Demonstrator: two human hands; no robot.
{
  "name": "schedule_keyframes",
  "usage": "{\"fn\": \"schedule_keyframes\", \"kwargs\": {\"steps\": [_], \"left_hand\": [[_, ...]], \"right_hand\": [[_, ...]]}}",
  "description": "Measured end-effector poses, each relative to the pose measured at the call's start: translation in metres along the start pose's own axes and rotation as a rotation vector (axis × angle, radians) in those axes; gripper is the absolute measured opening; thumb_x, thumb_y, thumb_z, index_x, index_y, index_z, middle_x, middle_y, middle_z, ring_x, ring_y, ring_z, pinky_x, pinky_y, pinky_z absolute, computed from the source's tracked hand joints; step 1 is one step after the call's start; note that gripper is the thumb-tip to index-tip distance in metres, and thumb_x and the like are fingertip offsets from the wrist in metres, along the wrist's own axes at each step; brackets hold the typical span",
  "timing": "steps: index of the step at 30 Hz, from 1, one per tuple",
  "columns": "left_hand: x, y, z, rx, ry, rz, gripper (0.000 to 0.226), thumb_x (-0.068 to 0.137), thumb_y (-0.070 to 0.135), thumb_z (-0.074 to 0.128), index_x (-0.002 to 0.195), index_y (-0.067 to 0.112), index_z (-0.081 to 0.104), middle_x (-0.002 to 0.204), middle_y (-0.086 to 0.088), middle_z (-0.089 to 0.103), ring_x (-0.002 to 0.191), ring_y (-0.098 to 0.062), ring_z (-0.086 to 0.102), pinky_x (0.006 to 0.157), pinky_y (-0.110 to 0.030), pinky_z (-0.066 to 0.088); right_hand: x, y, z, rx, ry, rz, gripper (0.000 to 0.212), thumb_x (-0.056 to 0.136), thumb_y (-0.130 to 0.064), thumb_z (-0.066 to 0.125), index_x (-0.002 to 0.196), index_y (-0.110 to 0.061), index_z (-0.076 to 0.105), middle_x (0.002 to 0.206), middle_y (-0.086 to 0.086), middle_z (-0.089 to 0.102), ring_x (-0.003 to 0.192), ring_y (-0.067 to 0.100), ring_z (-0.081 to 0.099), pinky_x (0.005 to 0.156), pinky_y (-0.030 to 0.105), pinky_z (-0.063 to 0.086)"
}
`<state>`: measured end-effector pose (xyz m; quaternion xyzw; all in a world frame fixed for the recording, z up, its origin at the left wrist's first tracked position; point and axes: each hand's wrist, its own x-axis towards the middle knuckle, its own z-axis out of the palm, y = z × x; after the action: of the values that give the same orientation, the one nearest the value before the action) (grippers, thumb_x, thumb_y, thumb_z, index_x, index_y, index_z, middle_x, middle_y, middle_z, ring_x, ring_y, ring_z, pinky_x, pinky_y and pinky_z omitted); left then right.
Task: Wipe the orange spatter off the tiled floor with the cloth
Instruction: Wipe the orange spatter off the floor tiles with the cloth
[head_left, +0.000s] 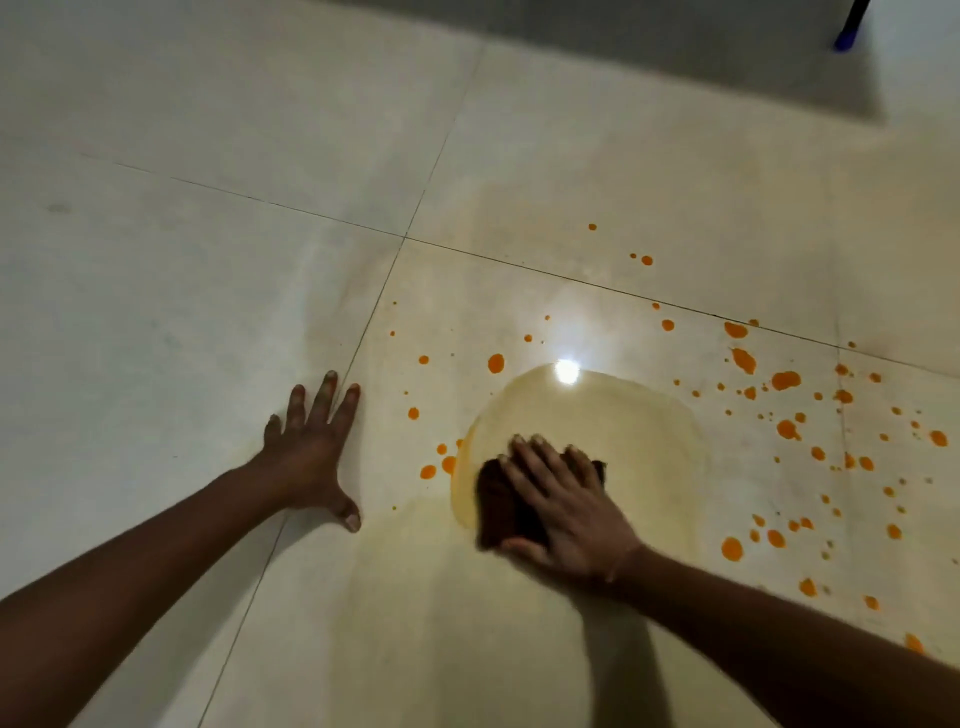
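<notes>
A dark brown cloth (496, 501) lies bunched on the pale tiled floor (208, 291), and my right hand (563, 512) presses down on it with fingers stretched flat over the top. Around the cloth spreads a thin yellowish wet smear (623, 431). Orange spatter (785, 380) dots the tile, thickest to the right of the cloth, with a few drops (496, 363) beyond and left of it. My left hand (314, 441) rests flat on the floor left of the smear, fingers spread, touching no cloth.
Dark grout lines (571, 279) cross the floor. A bright lamp reflection (566, 371) glares at the far edge of the smear. A blue object (849, 31) stands at the top right corner, beside a shadowed strip of floor.
</notes>
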<state>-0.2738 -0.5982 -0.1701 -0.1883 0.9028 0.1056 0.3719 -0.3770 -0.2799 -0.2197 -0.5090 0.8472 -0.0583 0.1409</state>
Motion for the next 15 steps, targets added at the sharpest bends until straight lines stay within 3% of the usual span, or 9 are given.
{"fn": "schedule_keyframes", "kwargs": {"steps": [4, 5, 7, 9, 11, 13, 15], "left_hand": [[0.007, 0.002, 0.002, -0.026, -0.043, -0.021, 0.167, 0.042, 0.056, 0.09, 0.136, 0.022, -0.043, 0.142, -0.006, -0.052, 0.137, -0.042, -0.035, 0.113, -0.063, 0.002], [0.01, 0.003, 0.002, -0.028, -0.048, -0.03, 0.167, 0.041, 0.055, 0.091, 0.13, 0.021, -0.046, 0.14, -0.006, -0.054, 0.135, -0.043, -0.036, 0.112, -0.064, 0.001], [0.013, 0.005, 0.003, -0.047, -0.079, -0.046, 0.166, 0.042, 0.052, 0.092, 0.123, 0.02, -0.05, 0.135, -0.008, -0.057, 0.133, -0.045, -0.038, 0.112, -0.065, 0.001], [0.013, 0.007, 0.0, -0.046, -0.077, -0.044, 0.166, 0.043, 0.051, 0.092, 0.122, 0.019, -0.05, 0.134, -0.01, -0.059, 0.131, -0.047, -0.04, 0.112, -0.066, 0.0], [0.009, 0.008, -0.003, -0.053, -0.095, -0.041, 0.167, 0.043, 0.05, 0.092, 0.128, 0.018, -0.048, 0.135, -0.011, -0.058, 0.131, -0.049, -0.039, 0.111, -0.068, 0.001], [0.006, 0.007, -0.004, -0.066, -0.097, -0.048, 0.168, 0.042, 0.05, 0.092, 0.135, 0.018, -0.044, 0.137, -0.011, -0.056, 0.132, -0.048, -0.038, 0.112, -0.068, 0.002], [0.006, 0.007, -0.004, -0.069, -0.085, -0.045, 0.168, 0.041, 0.05, 0.093, 0.137, 0.018, -0.042, 0.138, -0.011, -0.056, 0.132, -0.048, -0.039, 0.111, -0.068, 0.001]], "right_hand": [[0.102, 0.033, -0.026, 0.042, 0.15, 0.567, 0.086, 0.09, -0.075, 0.021, 0.156, -0.021, 0.007, 0.164, 0.008, 0.001, 0.15, 0.029, 0.002, 0.116, 0.052, 0.004], [0.128, 0.016, -0.026, 0.069, 0.147, 0.589, 0.086, 0.09, -0.073, 0.023, 0.156, -0.02, 0.007, 0.164, 0.009, 0.001, 0.15, 0.03, 0.001, 0.116, 0.054, 0.004], [0.136, -0.039, -0.014, 0.091, 0.103, 0.403, 0.085, 0.09, -0.07, 0.024, 0.157, -0.021, 0.007, 0.164, 0.01, 0.001, 0.15, 0.03, -0.001, 0.117, 0.057, 0.004], [0.08, -0.074, 0.002, 0.067, -0.007, 0.127, 0.083, 0.091, -0.068, 0.031, 0.157, -0.022, 0.008, 0.164, 0.009, 0.001, 0.15, 0.028, -0.001, 0.117, 0.057, 0.007], [0.013, -0.063, 0.006, 0.021, -0.051, 0.012, 0.083, 0.091, -0.068, 0.037, 0.156, -0.021, 0.015, 0.163, 0.008, 0.006, 0.149, 0.03, 0.013, 0.115, 0.055, 0.013], [-0.007, -0.019, -0.004, -0.022, -0.057, 0.134, 0.083, 0.09, -0.069, 0.034, 0.155, -0.02, 0.017, 0.162, 0.009, 0.008, 0.147, 0.033, 0.02, 0.113, 0.053, 0.017], [0.029, 0.019, -0.022, 0.004, 0.009, 0.416, 0.083, 0.091, -0.069, 0.026, 0.156, -0.019, 0.01, 0.163, 0.01, 0.005, 0.149, 0.03, 0.01, 0.115, 0.053, 0.015]]}}
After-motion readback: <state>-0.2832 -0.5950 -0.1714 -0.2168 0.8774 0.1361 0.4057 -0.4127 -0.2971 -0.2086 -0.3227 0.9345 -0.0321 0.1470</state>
